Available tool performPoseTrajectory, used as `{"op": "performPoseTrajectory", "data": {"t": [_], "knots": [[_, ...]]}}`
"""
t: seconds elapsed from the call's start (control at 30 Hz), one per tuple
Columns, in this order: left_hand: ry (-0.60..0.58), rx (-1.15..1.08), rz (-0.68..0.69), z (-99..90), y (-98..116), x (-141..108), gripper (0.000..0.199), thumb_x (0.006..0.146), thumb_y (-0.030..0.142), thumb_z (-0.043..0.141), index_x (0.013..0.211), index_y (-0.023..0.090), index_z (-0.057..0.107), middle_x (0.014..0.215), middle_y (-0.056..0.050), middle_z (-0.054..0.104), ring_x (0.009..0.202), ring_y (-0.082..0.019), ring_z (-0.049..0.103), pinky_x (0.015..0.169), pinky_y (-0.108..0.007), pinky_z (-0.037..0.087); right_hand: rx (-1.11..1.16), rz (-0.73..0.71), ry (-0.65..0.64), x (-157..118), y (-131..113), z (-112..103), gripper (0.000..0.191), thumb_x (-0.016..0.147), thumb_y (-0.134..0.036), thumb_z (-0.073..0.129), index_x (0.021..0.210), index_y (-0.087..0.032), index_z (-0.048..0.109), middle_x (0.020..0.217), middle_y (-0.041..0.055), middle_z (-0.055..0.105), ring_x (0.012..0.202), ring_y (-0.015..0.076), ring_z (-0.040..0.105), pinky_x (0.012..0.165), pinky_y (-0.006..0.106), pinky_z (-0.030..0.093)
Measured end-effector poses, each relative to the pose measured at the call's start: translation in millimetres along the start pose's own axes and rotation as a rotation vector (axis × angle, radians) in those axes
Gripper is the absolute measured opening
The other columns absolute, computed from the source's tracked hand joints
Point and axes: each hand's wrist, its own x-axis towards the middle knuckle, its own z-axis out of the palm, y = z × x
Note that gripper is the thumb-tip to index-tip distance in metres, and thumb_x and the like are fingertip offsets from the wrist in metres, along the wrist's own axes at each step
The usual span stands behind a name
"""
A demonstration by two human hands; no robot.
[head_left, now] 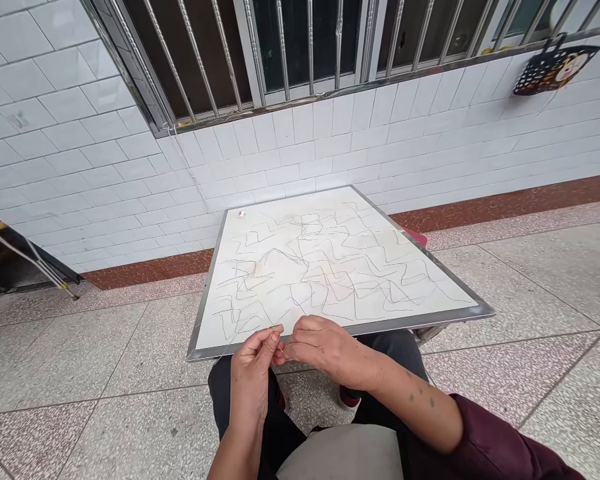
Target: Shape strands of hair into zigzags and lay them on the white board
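Observation:
My left hand [255, 357] is closed in a pinch, thumb against forefinger, just past the near edge of a white board [275, 267] with a grey metal rim. Close beside it, my right hand [325, 350] is closed too, its fingertips meeting those of the left. Something very thin and pale shows between the fingertips, too fine to name. Dark, crooked thin lines run over much of the board; whether they are loose strands or drawn marks I cannot tell. A small white and red item [241, 214] lies at the board's far left corner.
The board reaches from above my knees to a white tiled wall [305, 150] with a barred window [305, 50]. A dark patterned bag [555, 67] hangs at the right. Part of a red thing [417, 237] shows behind the board's right edge. Speckled floor [145, 353] surrounds it.

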Motion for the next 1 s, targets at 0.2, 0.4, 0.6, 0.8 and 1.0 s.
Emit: {"op": "performPoseTrajectory", "data": {"t": [0.2,0.4,0.6,0.8,1.0], "knots": [[0.022,0.057,-0.010,-1.3,-1,1,0.039,0.068,0.048,0.080,0.089,0.016,0.077,0.069,-0.002,0.066,0.062,-0.013,0.056,0.058,-0.023,0.048,0.025,0.001,-0.008,0,0,-1,0.024,0.103,-0.017,0.040,0.101,-0.018,0.064,0.085,0.0020,0.066,0.082,0.0153,0.051,0.072,0.030,0.042],[0.013,0.070,-0.018,1.1,0,-1,0.040,0.067,0.048,0.080,0.089,0.016,0.078,0.066,-0.002,0.065,0.061,-0.013,0.056,0.057,-0.024,0.049,0.054,-0.017,0.044,-2,3,2,0.022,0.102,-0.015,0.042,0.101,-0.018,0.065,0.082,0.0013,0.066,0.082,0.0151,0.051,0.071,0.029,0.042],[-0.036,0.128,-0.020,2.1,0,-3,0.034,0.069,0.046,0.079,0.088,0.018,0.079,0.065,-0.001,0.066,0.059,-0.013,0.056,0.058,-0.024,0.048,0.031,-0.035,-0.043,-3,6,-1,0.022,0.103,-0.020,0.043,0.100,-0.020,0.064,0.082,-0.0006,0.065,0.082,0.0136,0.052,0.074,0.029,0.040],[-0.124,0.143,-0.016,3.0,1,-4,0.027,0.074,0.042,0.075,0.090,0.020,0.080,0.078,-0.004,0.073,0.075,-0.019,0.063,0.072,-0.029,0.051,0.029,-0.075,-0.047,-1,8,-5,0.021,0.103,-0.019,0.044,0.101,-0.021,0.064,0.089,-0.0024,0.069,0.087,0.0130,0.053,0.077,0.029,0.041],[-0.088,0.111,0.011,1.7,-10,3,0.027,0.074,0.042,0.076,0.089,0.019,0.079,0.077,-0.004,0.072,0.072,-0.018,0.061,0.072,-0.028,0.050,0.041,-0.054,-0.018,-4,14,3,0.019,0.102,-0.019,0.046,0.107,-0.024,0.064,0.088,-0.0033,0.069,0.091,0.0136,0.053,0.080,0.031,0.040]]}}
